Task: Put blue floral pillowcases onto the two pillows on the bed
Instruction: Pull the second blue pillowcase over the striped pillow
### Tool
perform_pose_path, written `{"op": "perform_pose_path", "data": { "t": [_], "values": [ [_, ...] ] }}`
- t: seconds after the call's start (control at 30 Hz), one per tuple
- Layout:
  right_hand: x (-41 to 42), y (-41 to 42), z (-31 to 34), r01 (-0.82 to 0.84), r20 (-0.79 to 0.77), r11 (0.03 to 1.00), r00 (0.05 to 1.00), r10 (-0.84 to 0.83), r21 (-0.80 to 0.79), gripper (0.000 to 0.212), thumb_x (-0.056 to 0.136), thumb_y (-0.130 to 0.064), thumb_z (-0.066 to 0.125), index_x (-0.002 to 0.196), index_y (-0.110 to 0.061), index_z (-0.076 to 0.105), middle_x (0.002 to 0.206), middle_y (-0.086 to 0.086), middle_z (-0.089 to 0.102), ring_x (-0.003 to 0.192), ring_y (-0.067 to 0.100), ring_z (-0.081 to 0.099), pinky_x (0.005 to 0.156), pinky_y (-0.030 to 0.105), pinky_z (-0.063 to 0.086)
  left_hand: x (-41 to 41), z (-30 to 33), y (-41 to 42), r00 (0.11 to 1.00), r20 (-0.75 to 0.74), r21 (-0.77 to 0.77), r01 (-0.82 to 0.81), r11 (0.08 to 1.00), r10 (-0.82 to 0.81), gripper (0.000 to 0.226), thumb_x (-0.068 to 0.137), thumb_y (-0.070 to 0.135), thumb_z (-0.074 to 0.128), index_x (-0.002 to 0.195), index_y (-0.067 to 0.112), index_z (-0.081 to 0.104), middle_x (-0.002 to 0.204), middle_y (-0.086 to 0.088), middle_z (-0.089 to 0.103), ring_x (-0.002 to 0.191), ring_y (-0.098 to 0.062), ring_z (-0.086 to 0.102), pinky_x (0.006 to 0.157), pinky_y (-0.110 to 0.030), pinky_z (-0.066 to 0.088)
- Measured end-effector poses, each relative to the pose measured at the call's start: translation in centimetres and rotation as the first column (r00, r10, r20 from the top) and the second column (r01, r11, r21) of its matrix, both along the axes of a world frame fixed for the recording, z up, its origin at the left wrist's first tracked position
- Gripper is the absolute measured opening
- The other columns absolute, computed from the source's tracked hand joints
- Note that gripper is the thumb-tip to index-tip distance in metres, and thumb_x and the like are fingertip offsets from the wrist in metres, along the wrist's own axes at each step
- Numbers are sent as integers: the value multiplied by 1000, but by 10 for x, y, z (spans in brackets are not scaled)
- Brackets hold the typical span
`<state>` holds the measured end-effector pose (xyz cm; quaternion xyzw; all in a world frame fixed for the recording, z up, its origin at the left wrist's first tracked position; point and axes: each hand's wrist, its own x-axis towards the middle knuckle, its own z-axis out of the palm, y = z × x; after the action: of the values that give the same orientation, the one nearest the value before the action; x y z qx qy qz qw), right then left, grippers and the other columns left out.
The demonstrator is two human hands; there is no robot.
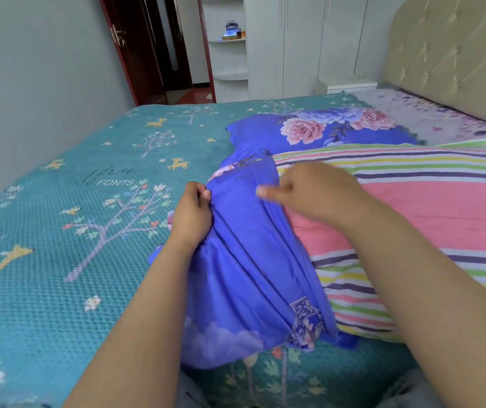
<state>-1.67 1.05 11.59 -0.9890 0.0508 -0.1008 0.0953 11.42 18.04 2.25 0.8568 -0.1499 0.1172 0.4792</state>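
On bed: left hand (192, 212) pinches blue pillowcase (244, 260); right hand (309, 188) blurred, grip unclear.

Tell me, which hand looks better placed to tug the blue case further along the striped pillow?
Probably the left hand: it already pinches the bunched blue floral pillowcase. The right hand hovers blurred over the striped pillow, seemingly gripping nothing.

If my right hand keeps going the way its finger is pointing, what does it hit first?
Probably your left hand: the right hand points leftward over the bunched blue pillowcase toward it, though depth is unclear.
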Motion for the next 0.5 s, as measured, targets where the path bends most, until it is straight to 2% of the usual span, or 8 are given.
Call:
{"op": "perform_pose_path", "data": {
  "t": [0.07, 0.1, 0.2, 0.23, 0.3, 0.37, 0.43, 0.5],
  "values": [
    [25, -9, 21, 87, 228, 996, 970, -83, -8, 58, 90, -65, 32, 87, -16, 62, 92, 5, 63, 91, 28, 57, 71, 32, 39, -10, 5, 7, 999, 40, -42, 27, 999, -26, 10, 99, 12, 40, 90, 12, 42, 72, 8, 44, 66, -9, 41, 66, -24, 27],
    [40, -17, 30, 109, 217, 994, 970, -110, 17, 63, 91, -66, 28, 96, -14, 64, 103, 7, 63, 100, 29, 57, 77, 35, 40, -14, 6, 10, 998, 53, -67, 42, 997, -38, 12, 99, 12, 40, 87, 13, 42, 72, 9, 43, 64, -3, 39, 64, -23, 28],
    [57, -30, 40, 121, -66, 989, 991, -116, 88, 99, 77, -85, 8, 125, -13, 56, 141, 9, 47, 130, 28, 41, 106, 42, 30, -23, 13, 23, 997, 57, -176, 60, 983, -51, 19, 99, 17, 43, 80, 22, 42, 72, 10, 43, 64, 0, 38, 65, -17, 34],
    [57, -33, 36, 125, -135, 986, 985, -110, 114, 107, 72, -89, 6, 130, -13, 52, 147, 7, 39, 135, 26, 36, 109, 41, 27, -23, 17, 27, 999, 24, -236, 43, 971, -38, 15, 98, 21, 45, 84, 22, 45, 73, 10, 45, 63, 0, 39, 66, -18, 36],
    [48, -29, 28, 110, -208, 988, 974, -85, 112, 95, 77, -84, 11, 120, -13, 58, 138, 5, 49, 128, 25, 43, 96, 34, 32, -23, 27, 33, 997, -69, -297, 4, 955, -26, 12, 96, 28, 50, 92, 18, 54, 72, 9, 50, 58, 2, 42, 58, -16, 39],
    [34, -24, 24, 46, -208, 993, 978, -23, 105, 76, 81, -81, 20, 94, -18, 62, 102, -2, 61, 105, 23, 54, 82, 32, 37, -24, 40, 39, 995, -99, -220, -2, 975, -20, 19, 93, 27, 57, 76, 19, 61, 61, 5, 50, 52, -4, 39, 49, -20, 35],
    [20, -23, 24, -23, -183, 976, 981, 63, 216, 58, 83, -74, 37, 79, -19, 57, 79, -5, 55, 80, 16, 53, 70, 29, 37, -23, 56, 40, 998, -43, -103, -43, 994, 39, 26, 90, 24, 61, 64, 18, 60, 57, -1, 49, 53, -11, 39, 53, -26, 33],
    [6, -26, 24, -79, -151, 931, 978, 141, 357, 42, 84, -63, 52, 84, -22, 61, 84, -5, 59, 81, 14, 54, 71, 28, 38, -30, 72, 33, 996, 28, -4, -89, 996, 89, 19, 89, 22, 61, 71, 17, 66, 65, -4, 58, 62, -15, 49, 60, -26, 36]
  ]
}}
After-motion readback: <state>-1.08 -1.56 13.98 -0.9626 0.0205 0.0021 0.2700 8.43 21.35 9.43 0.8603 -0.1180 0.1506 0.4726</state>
